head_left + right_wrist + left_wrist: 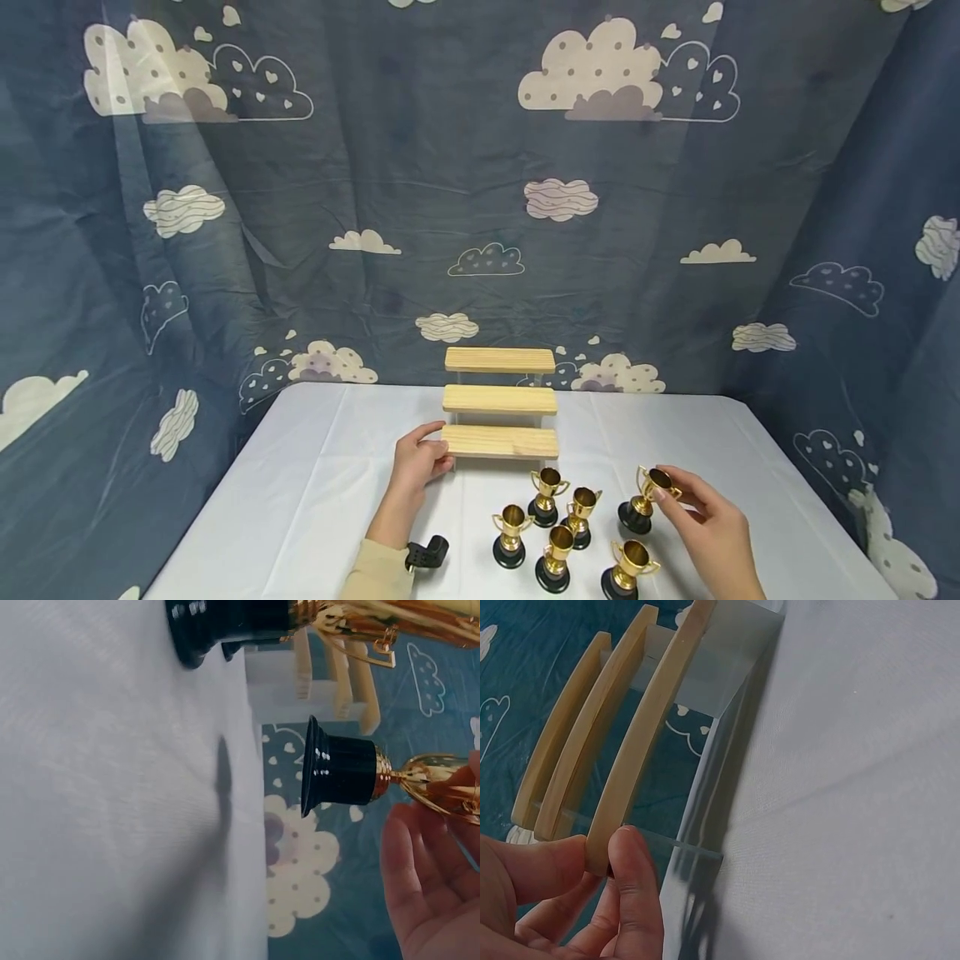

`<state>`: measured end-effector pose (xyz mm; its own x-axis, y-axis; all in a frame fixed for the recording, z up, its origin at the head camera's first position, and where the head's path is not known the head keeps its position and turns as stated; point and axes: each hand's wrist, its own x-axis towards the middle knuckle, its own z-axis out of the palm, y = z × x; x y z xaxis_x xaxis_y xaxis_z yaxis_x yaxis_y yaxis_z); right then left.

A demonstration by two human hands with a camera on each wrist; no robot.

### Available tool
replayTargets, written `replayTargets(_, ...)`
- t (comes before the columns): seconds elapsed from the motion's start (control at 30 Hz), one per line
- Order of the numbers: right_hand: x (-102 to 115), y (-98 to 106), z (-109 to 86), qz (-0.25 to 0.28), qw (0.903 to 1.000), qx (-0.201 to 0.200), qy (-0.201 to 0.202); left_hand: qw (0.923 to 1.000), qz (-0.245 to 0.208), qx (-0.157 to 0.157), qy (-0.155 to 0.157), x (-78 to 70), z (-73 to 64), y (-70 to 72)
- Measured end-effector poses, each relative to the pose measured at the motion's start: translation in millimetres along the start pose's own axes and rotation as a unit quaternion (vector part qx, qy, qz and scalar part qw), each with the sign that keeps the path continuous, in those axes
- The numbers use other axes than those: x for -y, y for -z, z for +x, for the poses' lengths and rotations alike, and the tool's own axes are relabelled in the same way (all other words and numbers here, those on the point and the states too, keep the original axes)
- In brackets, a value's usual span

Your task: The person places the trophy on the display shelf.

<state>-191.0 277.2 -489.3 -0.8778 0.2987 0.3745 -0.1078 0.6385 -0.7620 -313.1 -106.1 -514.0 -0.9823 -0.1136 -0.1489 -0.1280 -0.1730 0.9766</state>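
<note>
A three-step display stand with pale wooden boards (498, 442) and clear side panels stands at the middle back of the table. My left hand (417, 463) pinches the left end of its lowest board between thumb and fingers, as the left wrist view shows close up. On the right, my right hand (708, 525) grips a small gold trophy cup (637, 518) by its cup and handle. Its black base (341, 769) hangs off the white cloth in the right wrist view, slightly tilted in the head view. Nearest to that hand is another gold trophy (628, 567), upright on the table.
Several more gold trophies (555, 554) with black bases stand grouped in front of the stand, between the hands. White cloth (352, 433) covers the table. A dark curtain with cloud prints (420, 167) hangs behind and at both sides.
</note>
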Motion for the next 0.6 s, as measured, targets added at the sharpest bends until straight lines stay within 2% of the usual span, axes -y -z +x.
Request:
replayTargets(0.23, 4.0, 11.3, 0.7, 0.054, 0.9968, -0.012, 0.059, 0.9999, 0.003, -0.010, 0.010, 1.1, -0.6, -3.5)
replayTargets(0.33, 7.9, 13.9, 2.1, 0.056, 0.9953, -0.011, 0.079, 0.9999, 0.003, -0.008, 0.009, 1.5, -1.3, -2.5)
replayTargets(0.6, 18.5, 15.0, 6.2, 0.058, 0.9956, 0.013, 0.073, 1.0000, -0.001, 0.002, 0.003, 1.7, -0.1, -1.1)
